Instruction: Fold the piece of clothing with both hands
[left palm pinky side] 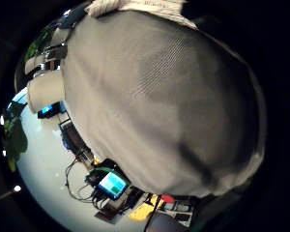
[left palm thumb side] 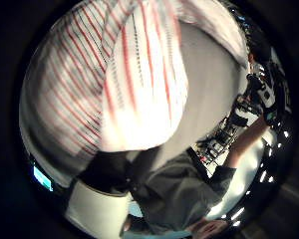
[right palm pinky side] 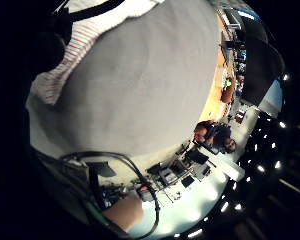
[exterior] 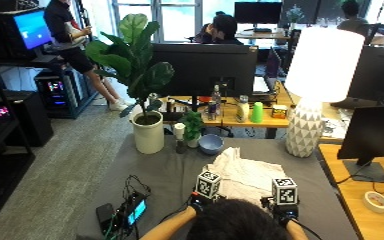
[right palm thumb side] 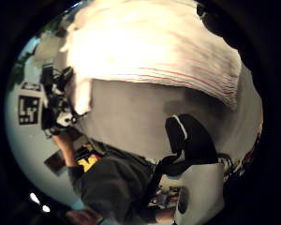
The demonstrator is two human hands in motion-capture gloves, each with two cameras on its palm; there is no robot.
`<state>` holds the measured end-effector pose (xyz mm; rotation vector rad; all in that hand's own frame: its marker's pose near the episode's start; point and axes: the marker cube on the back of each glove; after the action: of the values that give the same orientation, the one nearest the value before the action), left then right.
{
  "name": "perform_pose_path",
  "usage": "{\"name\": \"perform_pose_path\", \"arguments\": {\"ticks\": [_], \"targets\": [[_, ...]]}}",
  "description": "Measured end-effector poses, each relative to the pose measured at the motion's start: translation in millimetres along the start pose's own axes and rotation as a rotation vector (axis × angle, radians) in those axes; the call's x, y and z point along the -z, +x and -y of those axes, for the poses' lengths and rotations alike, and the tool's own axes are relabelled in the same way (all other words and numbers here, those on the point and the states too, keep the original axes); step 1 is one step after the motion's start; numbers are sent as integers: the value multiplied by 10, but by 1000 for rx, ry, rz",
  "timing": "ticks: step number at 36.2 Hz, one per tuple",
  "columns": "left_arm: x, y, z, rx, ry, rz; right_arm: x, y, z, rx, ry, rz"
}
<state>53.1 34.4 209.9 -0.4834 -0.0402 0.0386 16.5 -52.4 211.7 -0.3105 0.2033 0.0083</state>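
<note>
Two gloved hands sit at the near edge of the grey table (exterior: 172, 175), just beyond the person's head, which covers most of them. Left hand (exterior: 197, 202) and right hand (exterior: 280, 210) show only as dark slivers; whether the fingers are spread, curled or pinching cloth cannot be told from any view. Garment (exterior: 245, 172): white cloth with thin red stripes, lying rumpled on the table directly ahead of both hands, its near edge between them and running under the marker blocks, so contact is hidden. Left thumb-side palm view is largely filled by the striped cloth (left palm thumb side: 114, 84), so it is close to that palm; the right thumb-side view shows it (right palm thumb side: 154, 47) spread on the grey surface. Both little-finger-side views show mostly bare grey table (left palm pinky side: 154, 96). Small device with a lit screen (exterior: 133, 210) lies left of the hands, its screen text too small to read. Farther back: a blue bowl (exterior: 210, 144), a white pot with a large-leaved plant (exterior: 147, 132), a white lamp (exterior: 315, 95). No legible writing anywhere.
</note>
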Motion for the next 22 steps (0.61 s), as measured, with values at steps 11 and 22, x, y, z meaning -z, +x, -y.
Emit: {"name": "perform_pose_path", "arguments": {"ticks": [11, 22], "targets": [[264, -379, 390, -52, 303, 13, 213, -91, -151, 40, 177, 31], [1472, -503, 98, 63, 358, 135, 1447, -45, -433, 21, 173, -36]]}}
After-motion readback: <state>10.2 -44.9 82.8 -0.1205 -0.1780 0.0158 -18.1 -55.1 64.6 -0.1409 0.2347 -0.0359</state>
